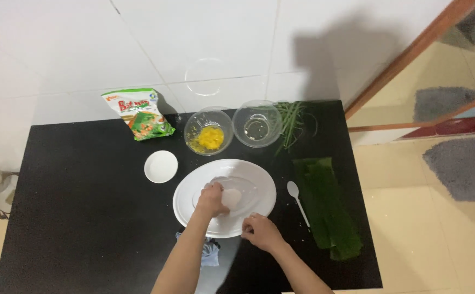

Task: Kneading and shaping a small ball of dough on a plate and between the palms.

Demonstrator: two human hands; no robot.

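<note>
A pale, flattened lump of dough (232,197) lies a little below the middle of the frame, inside a clear glass bowl (248,188) that sits on a large white plate (259,174). The left hand (211,199) is on the lump's left edge, fingers curled over and pressing into it, so the dough lies directly to that hand's right and under its fingertips. It looks roughly round, with no clear long axis. The right hand (260,231) is lower and to the right, resting on the near rim of the plate with fingers bent, gripping or steadying the rim; it is near the dough but not touching it. The left hand is the closer one.

Around the plate on the black worktop (74,218): a small white dish (161,166) to the upper left, a glass bowl with yellow filling (208,132) and an empty glass bowl (257,123) above, a green and white packet (138,113) further left, thin green strips (291,122) at the upper right, a white plastic spoon (297,200) just right of the plate, and folded green leaves (327,209) beyond it. A bluish cloth (210,257) shows under the left forearm. The worktop stands against a white tiled wall (58,49); cream floor tiles, grey mats (463,166) and a wooden rail fill the right side.
</note>
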